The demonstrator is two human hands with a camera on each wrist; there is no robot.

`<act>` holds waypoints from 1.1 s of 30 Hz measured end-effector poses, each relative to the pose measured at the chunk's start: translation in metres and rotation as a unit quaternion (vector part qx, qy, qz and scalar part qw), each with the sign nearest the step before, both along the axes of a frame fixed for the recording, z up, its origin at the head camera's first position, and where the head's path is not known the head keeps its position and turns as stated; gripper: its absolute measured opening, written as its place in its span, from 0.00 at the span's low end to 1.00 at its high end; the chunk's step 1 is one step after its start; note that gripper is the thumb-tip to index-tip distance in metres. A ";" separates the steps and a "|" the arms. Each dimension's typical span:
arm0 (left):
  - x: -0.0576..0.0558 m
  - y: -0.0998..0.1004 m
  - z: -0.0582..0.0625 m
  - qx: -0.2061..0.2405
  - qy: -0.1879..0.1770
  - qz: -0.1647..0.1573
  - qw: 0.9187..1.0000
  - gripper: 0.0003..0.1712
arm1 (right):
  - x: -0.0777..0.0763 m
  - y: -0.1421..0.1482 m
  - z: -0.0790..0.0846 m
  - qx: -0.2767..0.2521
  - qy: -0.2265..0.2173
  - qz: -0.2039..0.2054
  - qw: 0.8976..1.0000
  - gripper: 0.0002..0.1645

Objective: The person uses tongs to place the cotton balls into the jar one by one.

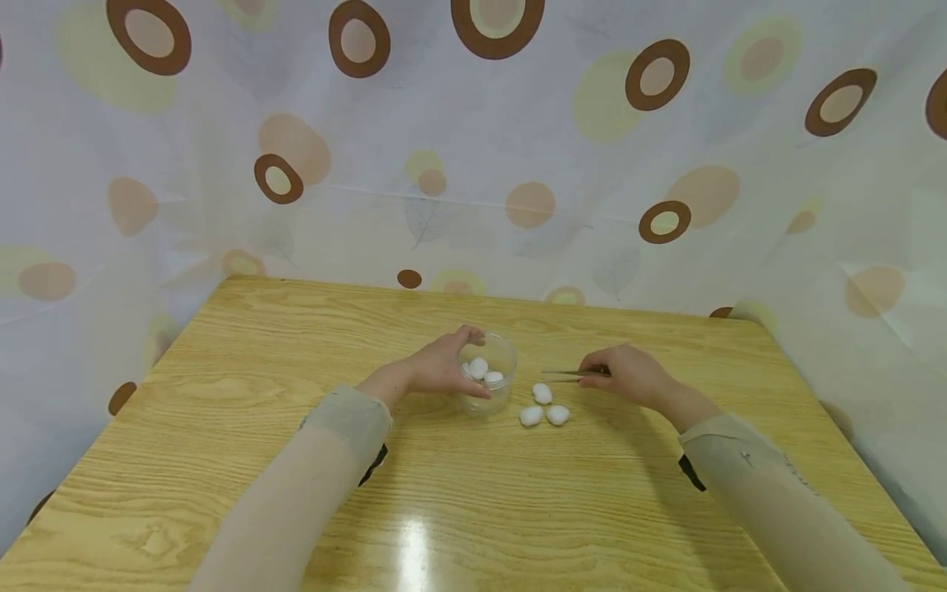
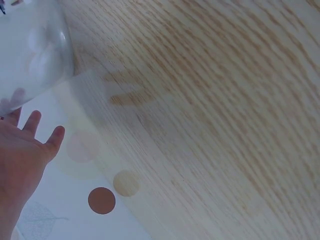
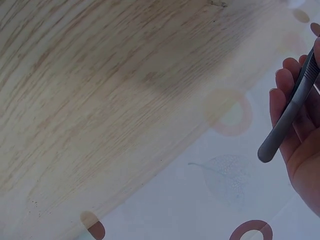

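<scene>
My left hand grips a clear round tub from its left side, thumb toward me and fingers round the far side. Several white egg-shaped pieces lie inside it. In the left wrist view the tub fills the top left corner above the hand. Metal tweezers are pinched in my right hand, their tips apart and pointing left, with nothing between them. The right wrist view shows the tweezers' rounded end beside the fingers. Three loose white egg-shaped pieces lie just right of the tub.
A wood-grain table carries everything. Behind it and along its sides hangs a pale cloth printed with brown, peach and yellow rounded shapes. Light glares off the table near its front.
</scene>
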State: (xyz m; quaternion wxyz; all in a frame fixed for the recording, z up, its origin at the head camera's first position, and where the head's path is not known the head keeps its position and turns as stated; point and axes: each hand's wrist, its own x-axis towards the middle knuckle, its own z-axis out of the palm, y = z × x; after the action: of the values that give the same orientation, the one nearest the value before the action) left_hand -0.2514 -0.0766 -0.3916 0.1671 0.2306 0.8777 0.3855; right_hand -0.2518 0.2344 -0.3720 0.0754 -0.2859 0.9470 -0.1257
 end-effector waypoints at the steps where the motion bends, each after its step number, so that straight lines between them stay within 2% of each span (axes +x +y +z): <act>1: 0.000 0.000 0.000 -0.001 0.001 0.000 1.000 0.53 | 0.000 0.000 -0.001 0.001 0.000 0.000 1.000 0.10; 9: 0.000 0.001 0.000 -0.001 -0.001 0.002 1.000 0.53 | 0.001 0.001 -0.008 0.013 0.008 0.009 1.000 0.10; 16: 0.000 0.000 0.000 -0.002 -0.002 0.002 1.000 0.53 | 0.001 0.003 -0.012 0.029 -0.005 0.011 0.999 0.12; 24: 0.000 0.000 -0.001 -0.001 -0.003 0.005 1.000 0.53 | 0.002 0.001 -0.012 0.028 -0.011 0.023 0.999 0.06; 33: 0.001 -0.001 0.000 -0.005 -0.002 0.003 1.000 0.53 | 0.001 0.000 -0.017 0.029 -0.005 0.029 0.999 0.04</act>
State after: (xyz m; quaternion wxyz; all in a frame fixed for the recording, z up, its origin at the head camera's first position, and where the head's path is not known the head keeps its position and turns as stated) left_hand -0.2506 -0.0776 -0.3919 0.1692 0.2266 0.8800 0.3816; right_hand -0.2510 0.2345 -0.3885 0.0921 -0.3103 0.9412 -0.0971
